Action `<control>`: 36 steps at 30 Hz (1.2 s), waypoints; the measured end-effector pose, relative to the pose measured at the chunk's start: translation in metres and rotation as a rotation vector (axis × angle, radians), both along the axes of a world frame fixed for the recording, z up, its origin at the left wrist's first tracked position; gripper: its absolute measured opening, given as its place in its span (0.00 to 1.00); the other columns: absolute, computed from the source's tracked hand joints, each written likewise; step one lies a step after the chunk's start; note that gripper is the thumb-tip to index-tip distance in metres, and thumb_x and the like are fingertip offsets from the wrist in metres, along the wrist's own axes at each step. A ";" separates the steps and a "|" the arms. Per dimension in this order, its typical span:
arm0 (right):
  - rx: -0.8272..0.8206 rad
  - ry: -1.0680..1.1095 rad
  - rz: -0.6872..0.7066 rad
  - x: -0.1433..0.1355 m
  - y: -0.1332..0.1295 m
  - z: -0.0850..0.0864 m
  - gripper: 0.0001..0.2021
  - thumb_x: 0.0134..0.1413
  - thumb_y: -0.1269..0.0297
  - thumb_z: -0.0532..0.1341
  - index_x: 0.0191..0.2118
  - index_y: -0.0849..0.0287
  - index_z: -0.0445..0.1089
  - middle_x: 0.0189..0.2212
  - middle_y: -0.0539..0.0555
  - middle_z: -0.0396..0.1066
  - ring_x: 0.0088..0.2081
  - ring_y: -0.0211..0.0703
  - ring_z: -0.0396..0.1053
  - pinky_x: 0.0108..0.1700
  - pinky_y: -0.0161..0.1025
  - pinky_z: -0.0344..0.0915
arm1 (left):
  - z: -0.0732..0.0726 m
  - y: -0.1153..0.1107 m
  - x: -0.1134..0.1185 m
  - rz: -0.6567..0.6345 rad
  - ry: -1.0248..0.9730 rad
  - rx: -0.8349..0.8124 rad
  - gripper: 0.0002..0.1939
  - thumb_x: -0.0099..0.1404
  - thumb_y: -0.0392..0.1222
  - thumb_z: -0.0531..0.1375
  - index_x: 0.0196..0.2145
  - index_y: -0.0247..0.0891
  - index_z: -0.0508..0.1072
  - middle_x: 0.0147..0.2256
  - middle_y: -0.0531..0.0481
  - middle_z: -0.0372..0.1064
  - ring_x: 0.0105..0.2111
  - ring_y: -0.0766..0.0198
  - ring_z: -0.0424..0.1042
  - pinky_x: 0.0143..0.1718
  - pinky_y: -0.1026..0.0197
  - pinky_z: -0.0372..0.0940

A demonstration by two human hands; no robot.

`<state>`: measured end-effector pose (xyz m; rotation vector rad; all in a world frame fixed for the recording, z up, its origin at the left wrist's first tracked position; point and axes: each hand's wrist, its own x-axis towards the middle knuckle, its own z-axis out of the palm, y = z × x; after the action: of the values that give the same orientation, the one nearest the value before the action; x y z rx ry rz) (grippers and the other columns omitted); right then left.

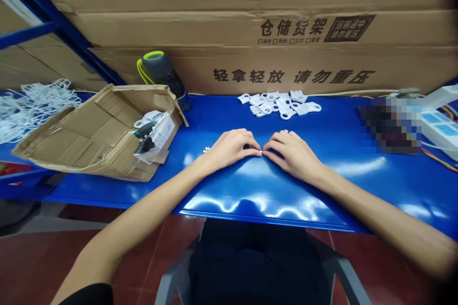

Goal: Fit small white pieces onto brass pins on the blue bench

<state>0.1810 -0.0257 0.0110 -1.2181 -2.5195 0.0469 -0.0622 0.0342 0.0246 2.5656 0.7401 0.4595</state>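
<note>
My left hand (pixel 236 147) and my right hand (pixel 295 156) meet over the blue table (pixel 214 190), fingertips almost touching. Between their pinched thumbs and fingers shows a tiny white piece (pixel 261 152), too small to name. Both hands are closed on it. A few small whitish parts (pixel 206 149) lie beside my left wrist, partly hidden by it. Another small white part (pixel 286 131) peeks out just behind my right hand. Farther back, several flat white pieces with round holes (pixel 265 107) lie in a loose pile.
To the left stands an open cardboard box (pixel 86 152) holding tools and a plastic bag (pixel 159 136). Behind it is a dark bottle (pixel 162 74). White cords (pixel 39 105) are heaped at far left. A power strip (pixel 442 126) with cables lies at right, near a blurred-out item (pixel 391 126).
</note>
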 end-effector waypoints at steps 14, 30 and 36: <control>0.000 0.040 -0.028 -0.003 -0.001 0.000 0.14 0.77 0.54 0.56 0.48 0.55 0.76 0.43 0.56 0.77 0.46 0.50 0.71 0.49 0.48 0.59 | 0.001 -0.004 0.000 0.041 0.037 0.051 0.13 0.78 0.48 0.61 0.44 0.41 0.85 0.42 0.48 0.80 0.44 0.58 0.75 0.45 0.58 0.64; 0.022 -0.016 -0.030 -0.001 0.000 0.007 0.08 0.71 0.61 0.60 0.42 0.54 0.76 0.42 0.56 0.74 0.42 0.49 0.69 0.46 0.47 0.56 | 0.010 -0.002 -0.005 0.013 0.145 0.154 0.12 0.78 0.47 0.61 0.44 0.41 0.83 0.42 0.48 0.78 0.44 0.57 0.73 0.45 0.57 0.60; -0.009 0.014 -0.017 0.004 0.002 0.006 0.12 0.72 0.53 0.61 0.50 0.55 0.75 0.46 0.57 0.75 0.47 0.52 0.70 0.48 0.47 0.57 | 0.011 0.002 -0.010 0.028 0.119 0.141 0.12 0.78 0.48 0.61 0.44 0.41 0.83 0.42 0.48 0.78 0.45 0.57 0.73 0.47 0.56 0.62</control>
<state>0.1852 -0.0236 0.0167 -1.2374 -2.4991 0.0625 -0.0721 0.0362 0.0356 2.7366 0.8124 0.3829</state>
